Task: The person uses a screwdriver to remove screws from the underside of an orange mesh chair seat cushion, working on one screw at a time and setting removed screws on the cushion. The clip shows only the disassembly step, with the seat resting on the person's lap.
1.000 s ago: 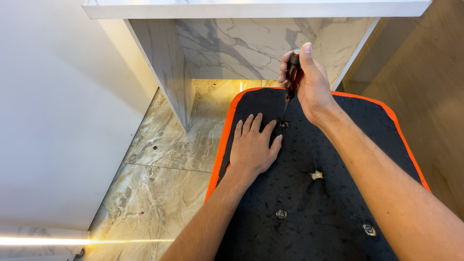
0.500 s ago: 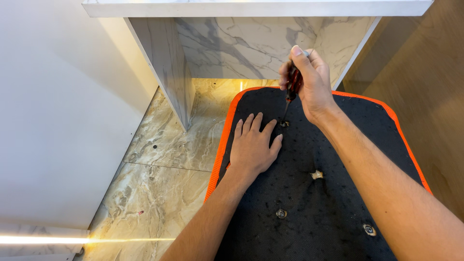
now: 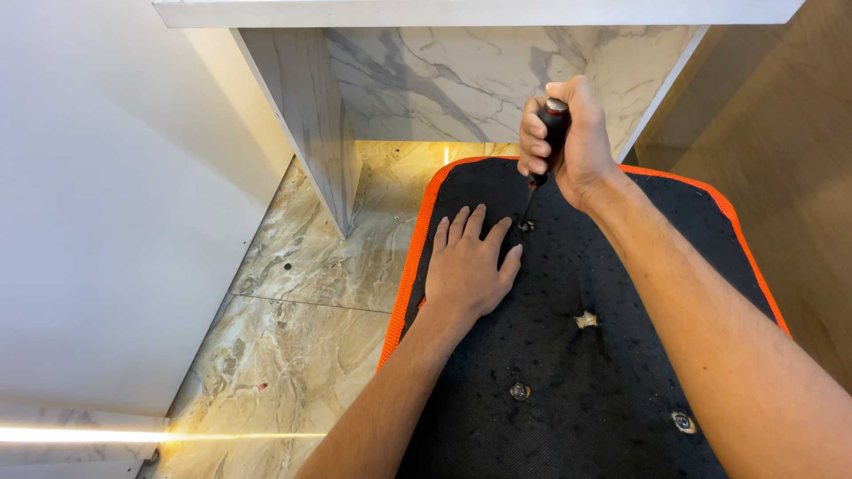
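1. My right hand (image 3: 572, 142) is closed in a fist around the screwdriver (image 3: 548, 142), fingers wrapped tight on its dark handle, with the red-ringed cap showing above my knuckles.
2. The screwdriver stands nearly upright, tilted a little; its thin shaft runs down and to the left from my fist, and the tip meets a screw (image 3: 525, 225) set in the black padded panel (image 3: 568, 372).
3. My left hand (image 3: 469, 266) lies flat on that panel, palm down and fingers spread apart, holding nothing (just pressing on the fabric). Its fingertips lie just beside the screw, to the left of it.
4. The panel has an orange edge (image 3: 410, 266) that runs just to the left of my left hand.
5. Below my left hand, nearer to me, a second screw (image 3: 519, 390) sits in the fabric; a third (image 3: 682, 422) shows lower right, by my right forearm.
6. Between my forearms there is a small pale torn spot (image 3: 585, 319) in the fabric.
7. Left of my left hand lies the marble floor (image 3: 293, 328), and beyond my right hand stands a marble-patterned cabinet wall (image 3: 444, 80).
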